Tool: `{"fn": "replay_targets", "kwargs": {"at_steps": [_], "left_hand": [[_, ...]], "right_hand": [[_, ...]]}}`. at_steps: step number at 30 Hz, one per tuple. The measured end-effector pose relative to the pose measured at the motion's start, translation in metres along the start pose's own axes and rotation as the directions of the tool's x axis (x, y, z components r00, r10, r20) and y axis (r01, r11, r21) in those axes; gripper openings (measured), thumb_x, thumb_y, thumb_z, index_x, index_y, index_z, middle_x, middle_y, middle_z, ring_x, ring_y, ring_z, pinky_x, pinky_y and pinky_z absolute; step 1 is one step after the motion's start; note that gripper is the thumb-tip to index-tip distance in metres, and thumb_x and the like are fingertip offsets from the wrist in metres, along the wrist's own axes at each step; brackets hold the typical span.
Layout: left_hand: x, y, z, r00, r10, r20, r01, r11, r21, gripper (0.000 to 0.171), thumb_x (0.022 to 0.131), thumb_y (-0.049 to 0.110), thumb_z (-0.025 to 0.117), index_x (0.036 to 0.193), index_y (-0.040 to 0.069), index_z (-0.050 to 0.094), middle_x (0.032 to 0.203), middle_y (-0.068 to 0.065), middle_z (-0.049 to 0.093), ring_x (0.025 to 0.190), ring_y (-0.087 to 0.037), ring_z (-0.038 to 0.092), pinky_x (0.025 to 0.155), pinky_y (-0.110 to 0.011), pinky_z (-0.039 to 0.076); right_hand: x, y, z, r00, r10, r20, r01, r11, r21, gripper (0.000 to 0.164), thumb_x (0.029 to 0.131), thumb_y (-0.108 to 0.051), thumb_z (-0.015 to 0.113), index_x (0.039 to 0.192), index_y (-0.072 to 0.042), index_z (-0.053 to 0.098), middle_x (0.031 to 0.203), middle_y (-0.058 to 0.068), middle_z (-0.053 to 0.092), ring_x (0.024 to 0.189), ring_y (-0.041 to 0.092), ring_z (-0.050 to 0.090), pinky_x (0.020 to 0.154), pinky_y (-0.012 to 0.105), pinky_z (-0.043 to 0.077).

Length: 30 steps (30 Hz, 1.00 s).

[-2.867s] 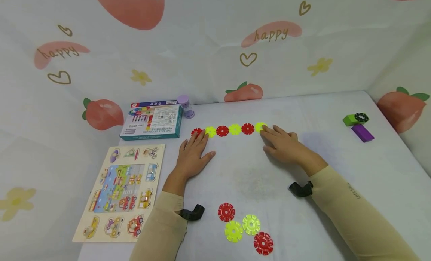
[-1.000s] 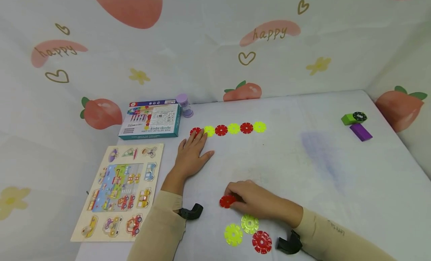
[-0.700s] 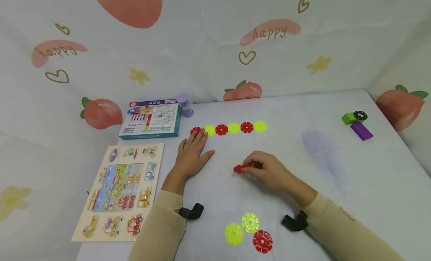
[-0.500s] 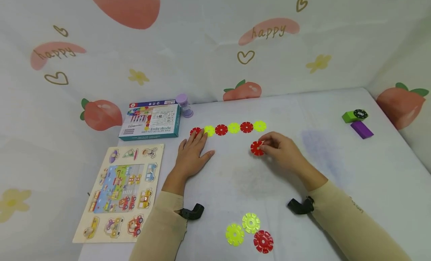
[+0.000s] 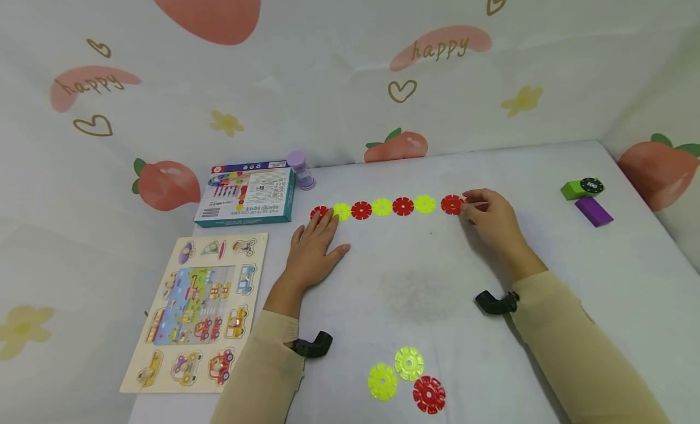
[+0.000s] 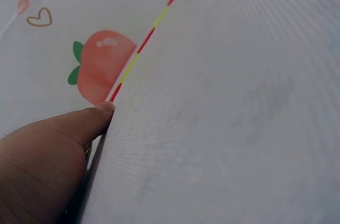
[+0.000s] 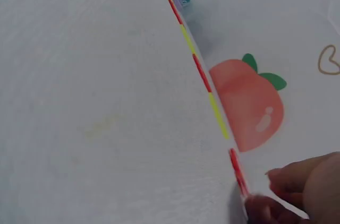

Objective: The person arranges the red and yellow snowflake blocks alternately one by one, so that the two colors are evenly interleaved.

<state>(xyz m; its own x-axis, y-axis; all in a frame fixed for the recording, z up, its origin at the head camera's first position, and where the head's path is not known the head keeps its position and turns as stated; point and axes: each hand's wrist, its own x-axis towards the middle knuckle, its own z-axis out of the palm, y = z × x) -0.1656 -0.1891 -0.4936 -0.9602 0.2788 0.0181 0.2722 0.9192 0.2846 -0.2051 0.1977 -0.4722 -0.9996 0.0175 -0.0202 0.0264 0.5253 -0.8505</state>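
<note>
My right hand [image 5: 494, 220] pinches a red notched plastic disc [image 5: 451, 205] by its right edge, close to the tabletop. A small gap separates that disc from the yellow disc [image 5: 424, 204] ending a straight row of alternating red and yellow discs. At the row's other end my left hand [image 5: 313, 254] lies flat, fingertips over the first red disc [image 5: 318, 214] and against the adjoining yellow disc [image 5: 342, 211]. In the right wrist view the pinched red disc [image 7: 237, 171] appears nearly edge-on at the fingers.
Two yellow discs [image 5: 382, 382] and a red disc [image 5: 429, 395] lie at the front. On the left are a wooden vehicle puzzle [image 5: 259, 254], a boxed set [image 5: 246, 196] and a purple sand timer [image 5: 302, 170]. Green [image 5: 572, 190] and purple blocks [image 5: 594, 212] sit far right.
My right hand left the row's right end, picked up a red disc from the front group and carried it back beyond the last yellow disc. The left hand stayed put.
</note>
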Motion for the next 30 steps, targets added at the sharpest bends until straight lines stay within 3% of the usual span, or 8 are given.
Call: {"fn": "replay_targets", "kwargs": {"at_steps": [3, 6, 8, 11, 15, 19, 30], "left_hand": [[-0.001, 0.001, 0.000, 1.000, -0.001, -0.001, 0.001, 1.000, 0.001, 0.079, 0.089, 0.065, 0.045, 0.153, 0.024, 0.024, 0.159, 0.007, 0.012, 0.144, -0.020, 0.000, 0.111, -0.054, 0.003], [-0.001, 0.001, -0.001, 1.000, -0.002, 0.005, 0.002, 1.000, -0.001, 0.079, 0.089, 0.065, 0.045, 0.153, 0.023, 0.024, 0.158, 0.007, 0.012, 0.144, -0.020, 0.000, 0.111, -0.054, 0.003], [-0.001, 0.001, -0.001, 1.000, -0.001, 0.008, 0.001, 1.000, -0.003, 0.079, 0.089, 0.065, 0.044, 0.153, 0.023, 0.024, 0.159, 0.007, 0.012, 0.144, -0.020, 0.000, 0.111, -0.053, 0.002], [0.000, 0.001, 0.000, 1.000, 0.003, 0.010, -0.003, 1.000, 0.004, 0.079, 0.089, 0.066, 0.043, 0.153, 0.023, 0.024, 0.159, 0.007, 0.011, 0.144, -0.019, 0.000, 0.111, -0.053, 0.003], [0.000, 0.001, 0.000, 1.000, -0.001, 0.010, 0.001, 1.000, 0.011, 0.079, 0.089, 0.066, 0.043, 0.153, 0.023, 0.023, 0.159, 0.007, 0.011, 0.144, -0.019, -0.001, 0.111, -0.054, 0.003], [0.000, 0.001, 0.000, 1.000, -0.007, 0.009, 0.006, 1.000, 0.011, 0.080, 0.089, 0.066, 0.043, 0.153, 0.024, 0.023, 0.159, 0.007, 0.010, 0.144, -0.020, 0.000, 0.111, -0.054, 0.003], [0.000, 0.001, -0.001, 1.000, -0.005, 0.011, 0.005, 1.000, 0.010, 0.080, 0.089, 0.066, 0.044, 0.154, 0.024, 0.022, 0.159, 0.007, 0.010, 0.144, -0.020, -0.001, 0.111, -0.054, 0.003]], "right_hand": [[-0.006, 0.000, 0.001, 0.993, -0.113, 0.039, 0.118, 0.974, -0.193, 0.037, 0.095, -0.023, 0.059, 0.128, -0.004, 0.058, 0.127, 0.012, 0.051, 0.110, 0.031, 0.050, 0.088, 0.046, 0.046], [-0.011, -0.003, 0.002, 0.963, -0.202, 0.179, 0.256, 0.894, -0.367, 0.047, 0.095, -0.024, 0.059, 0.135, 0.000, 0.052, 0.140, 0.016, 0.044, 0.126, 0.038, 0.037, 0.101, 0.054, 0.033], [-0.013, -0.005, 0.003, 0.939, -0.222, 0.264, 0.324, 0.832, -0.451, 0.053, 0.096, -0.026, 0.058, 0.141, 0.000, 0.046, 0.148, 0.015, 0.037, 0.133, 0.041, 0.028, 0.105, 0.057, 0.025], [-0.014, -0.006, 0.004, 0.926, -0.198, 0.320, 0.348, 0.775, -0.528, 0.057, 0.097, -0.029, 0.055, 0.146, -0.006, 0.038, 0.154, 0.012, 0.027, 0.137, 0.039, 0.020, 0.101, 0.062, 0.023], [-0.013, -0.004, 0.007, 0.930, -0.150, 0.335, 0.324, 0.766, -0.556, 0.060, 0.099, -0.037, 0.048, 0.151, -0.014, 0.029, 0.158, 0.006, 0.017, 0.140, 0.038, 0.011, 0.092, 0.065, 0.023], [-0.011, -0.002, 0.010, 0.930, -0.131, 0.343, 0.314, 0.769, -0.557, 0.064, 0.098, -0.045, 0.046, 0.153, -0.020, 0.025, 0.159, 0.004, 0.010, 0.141, 0.037, 0.005, 0.092, 0.065, 0.019], [-0.011, -0.002, 0.013, 0.929, -0.144, 0.342, 0.320, 0.776, -0.543, 0.068, 0.095, -0.055, 0.045, 0.153, -0.022, 0.027, 0.160, 0.002, 0.009, 0.140, 0.039, 0.004, 0.091, 0.067, 0.017]]}}
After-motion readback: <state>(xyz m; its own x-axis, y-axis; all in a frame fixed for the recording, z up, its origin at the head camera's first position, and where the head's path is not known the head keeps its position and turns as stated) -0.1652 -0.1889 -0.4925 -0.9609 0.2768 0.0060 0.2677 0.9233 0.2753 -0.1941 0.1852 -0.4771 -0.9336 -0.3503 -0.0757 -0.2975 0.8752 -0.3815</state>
